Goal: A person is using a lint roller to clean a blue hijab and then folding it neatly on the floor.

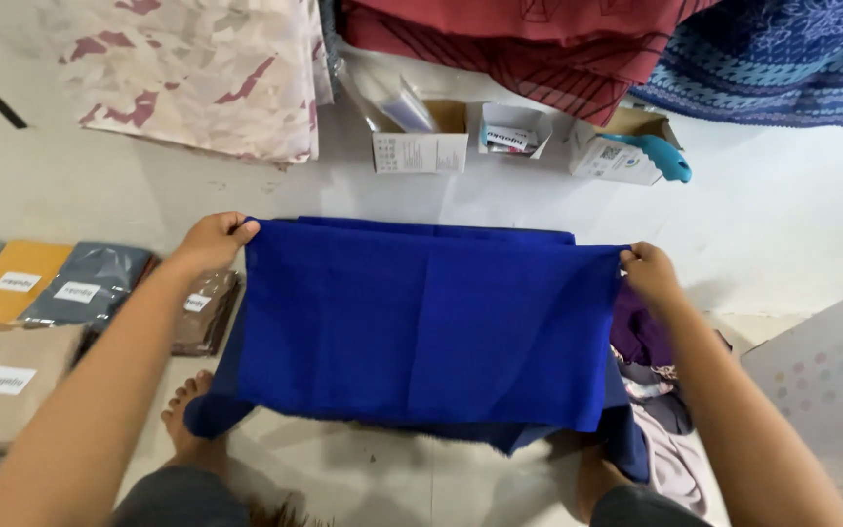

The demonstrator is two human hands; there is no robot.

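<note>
A royal blue cloth (421,322) hangs folded in front of me, stretched flat between both hands. My left hand (212,239) pinches its upper left corner. My right hand (649,271) pinches its upper right corner. The cloth's lower layers droop toward the white floor and hide most of my legs. One bare foot (185,410) shows under the left edge.
Packed cloths in clear bags (41,293) lie in rows at the left. Purple and grey fabrics (651,390) are heaped at the right. Small open cardboard boxes (421,141) stand ahead, below patterned fabrics (197,68) hanging at the back. A pale board (822,381) lies at the right.
</note>
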